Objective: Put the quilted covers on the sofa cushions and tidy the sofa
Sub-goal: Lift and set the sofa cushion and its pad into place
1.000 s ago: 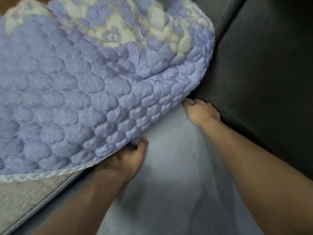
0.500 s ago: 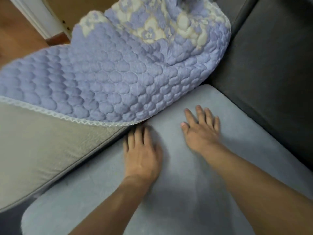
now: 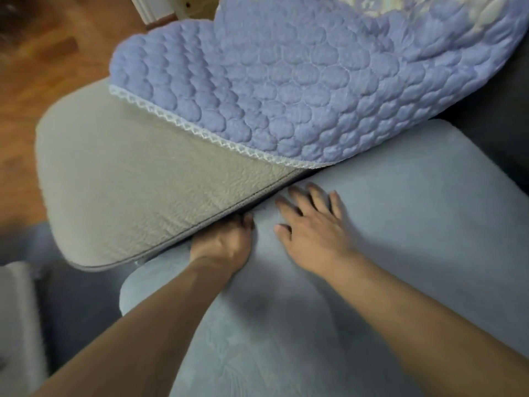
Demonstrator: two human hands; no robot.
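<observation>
A pale blue cushion (image 3: 386, 230) fills the lower right of the head view. Beside it lies a beige cushion (image 3: 120, 173), partly draped by a lavender quilted cover (image 3: 286, 90) with a white lace edge. My left hand (image 3: 226, 245) sits at the seam between the two cushions, fingers tucked down into the gap and hidden there. My right hand (image 3: 312, 227) lies flat on the blue cushion with its fingers spread, just beside the left hand. Whether the left hand grips anything is not visible.
The dark sofa back (image 3: 498, 116) runs along the right. Wooden floor (image 3: 43, 61) shows at the upper left, with a white door frame (image 3: 146, 10) at the top. A pale object (image 3: 17, 325) stands at the lower left.
The view has swung left and back. Both hands slid along the blue cushion toward its edge. My left hand went from flat on top to tucked into the gap.
</observation>
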